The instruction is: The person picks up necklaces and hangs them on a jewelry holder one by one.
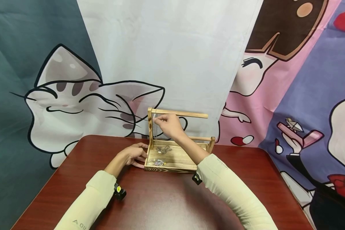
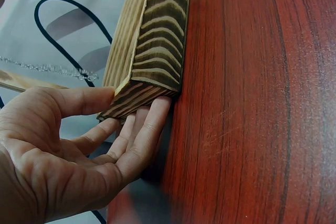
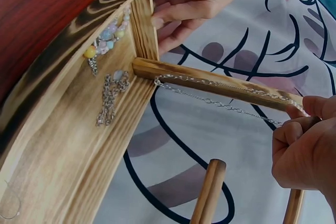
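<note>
A wooden jewelry stand [image 1: 175,166] with a shallow tray and raised bars stands on the table. At its left end, my left hand [image 1: 135,154] holds the tray's end wall, thumb at the upper edge and fingers lower down, as the left wrist view shows. Up by the top bar [image 1: 184,113], near the left post, my right hand [image 1: 169,124] pinches a silver chain necklace [image 3: 218,101]. The chain hangs in a narrow loop along the post [image 3: 210,83]. Curled fingers hide its upper end, so I cannot tell whether it touches the bar.
In the tray lie a beaded bracelet [image 3: 107,35] with pastel beads and a bunched silver chain [image 3: 107,100]. A lower bar [image 1: 199,139] runs along the back at the right. Behind the red-brown table [image 1: 149,198] hangs a cartoon-printed cloth [image 1: 172,57].
</note>
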Demonstrator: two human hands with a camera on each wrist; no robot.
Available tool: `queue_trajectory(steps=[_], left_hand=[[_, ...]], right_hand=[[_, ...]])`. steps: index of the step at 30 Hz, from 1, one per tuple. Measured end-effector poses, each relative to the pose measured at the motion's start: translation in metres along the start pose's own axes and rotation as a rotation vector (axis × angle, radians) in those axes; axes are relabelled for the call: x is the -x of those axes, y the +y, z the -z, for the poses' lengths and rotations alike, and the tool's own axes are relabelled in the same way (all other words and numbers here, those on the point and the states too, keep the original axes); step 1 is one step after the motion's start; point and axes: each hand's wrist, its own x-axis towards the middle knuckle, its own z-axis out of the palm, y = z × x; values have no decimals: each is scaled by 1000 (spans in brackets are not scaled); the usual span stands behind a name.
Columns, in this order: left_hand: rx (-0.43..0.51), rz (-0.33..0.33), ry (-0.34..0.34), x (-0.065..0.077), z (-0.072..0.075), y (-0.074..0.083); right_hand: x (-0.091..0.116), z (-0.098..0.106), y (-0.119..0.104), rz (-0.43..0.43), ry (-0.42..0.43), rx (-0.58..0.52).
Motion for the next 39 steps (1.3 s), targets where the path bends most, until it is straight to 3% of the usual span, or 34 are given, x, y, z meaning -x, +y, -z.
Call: queue_trajectory(steps=[11, 28, 33, 39], left_hand=[[-5, -13, -10, -1, 1, -2], [-5, -12, -14, 0, 1, -1], [-3, -13, -17, 0, 2, -2], [0, -11, -15, -1, 1, -2]], right_hand=[[12, 2, 13, 81, -100, -7], [32, -8, 42, 88, -307, 69], [37, -14, 55, 119, -319, 132], [44, -21, 68, 120, -331, 112]])
